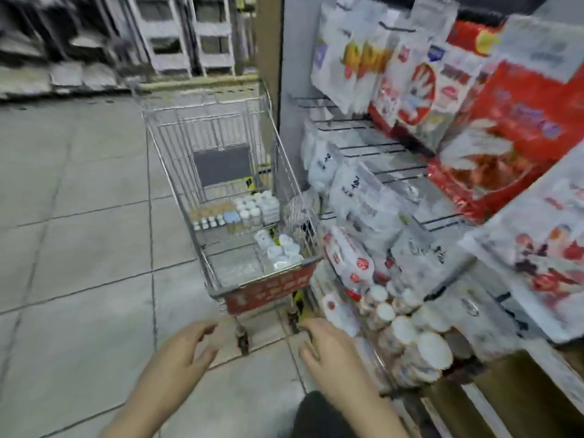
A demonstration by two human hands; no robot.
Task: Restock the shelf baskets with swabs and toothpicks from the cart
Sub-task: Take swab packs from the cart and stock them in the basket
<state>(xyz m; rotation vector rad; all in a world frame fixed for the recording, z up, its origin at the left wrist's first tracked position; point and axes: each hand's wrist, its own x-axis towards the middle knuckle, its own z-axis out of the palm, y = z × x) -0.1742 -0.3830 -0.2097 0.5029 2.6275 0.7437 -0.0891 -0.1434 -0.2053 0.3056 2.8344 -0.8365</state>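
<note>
Both our hands empty; left hand (186, 346) loosely open, fingers relaxed; right hand (328, 349) same, near round tubs (410, 336) crowded in low shelf basket; stock sits in cart (234, 197) ahead, small containers (240, 213) at far end, white packs (281, 251) nearer; swabs versus toothpicks unreadable through blur; we risk mixing products, or knocking stacked tubs when reaching past.

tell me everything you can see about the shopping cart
The shopping cart is a silver wire-mesh trolley with a red front panel, standing upright on the grey tiled floor beside the shelf. A dark panel hangs on its far wall. Small white-capped containers sit at its bottom, more of them along the far end and right side. Neither hand touches it; both hover just short of it.
</note>
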